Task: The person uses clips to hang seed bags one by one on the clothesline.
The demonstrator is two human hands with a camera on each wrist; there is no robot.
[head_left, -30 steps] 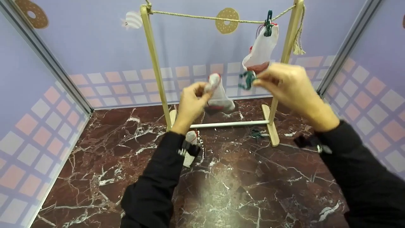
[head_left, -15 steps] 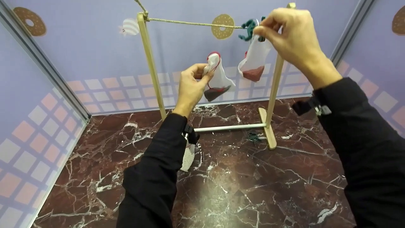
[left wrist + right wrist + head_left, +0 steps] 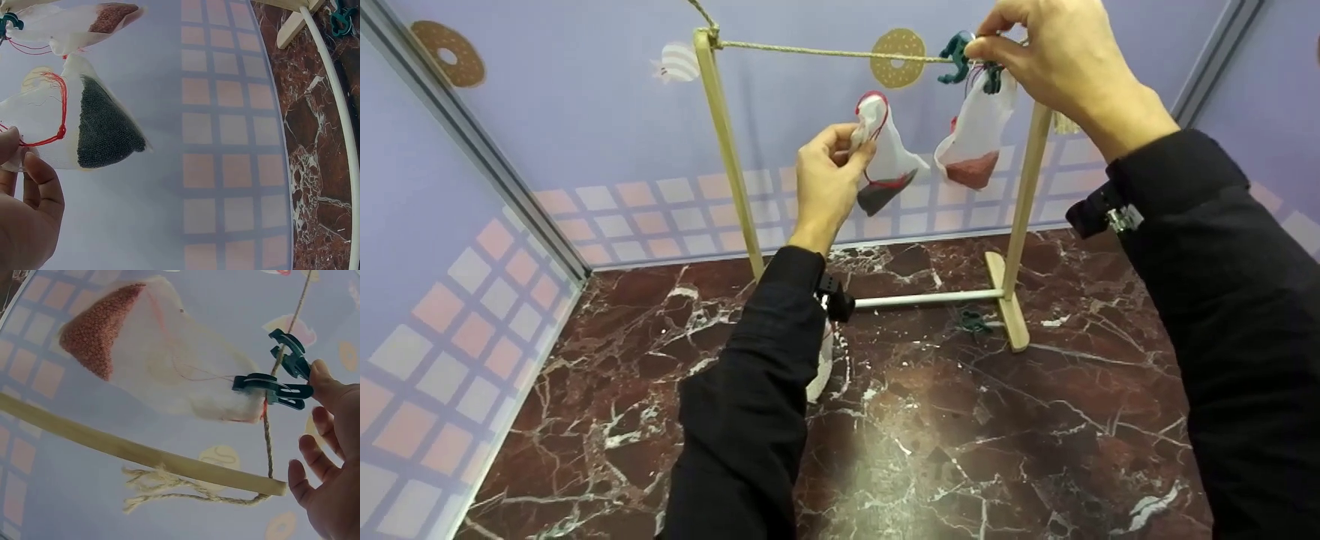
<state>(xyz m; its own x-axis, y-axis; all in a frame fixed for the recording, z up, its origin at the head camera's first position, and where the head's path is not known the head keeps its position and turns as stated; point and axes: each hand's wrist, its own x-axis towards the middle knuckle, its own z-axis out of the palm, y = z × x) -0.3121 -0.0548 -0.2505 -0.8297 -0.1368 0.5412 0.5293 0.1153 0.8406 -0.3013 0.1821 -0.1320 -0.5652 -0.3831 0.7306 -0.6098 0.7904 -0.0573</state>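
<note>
My left hand (image 3: 831, 176) pinches the gathered top of a white mesh drawstring bag (image 3: 42, 115) with red cord. Dark green-black grains fill its lower corner, and it hangs tilted below the rope. My right hand (image 3: 1072, 60) is raised to the rope (image 3: 825, 51), pinching a dark green clip (image 3: 292, 354) between thumb and fingers. That clip's jaws are parted around the rope in the right wrist view. Right beside it, another green clip (image 3: 270, 387) fixes a second mesh bag (image 3: 169, 354), with reddish grains, to the rope.
Wooden posts (image 3: 1024, 202) hold the rope, joined low by a white bar (image 3: 926, 298). A green clip (image 3: 975, 322) lies near the right foot. Another pale bag (image 3: 820, 367) lies on the marbled surface (image 3: 960, 465), partly hidden by my left sleeve. Patterned walls enclose the area.
My right hand has risen with the green clip from below the hanging bag to the rope. My left hand has lifted the dark-grained bag higher.
</note>
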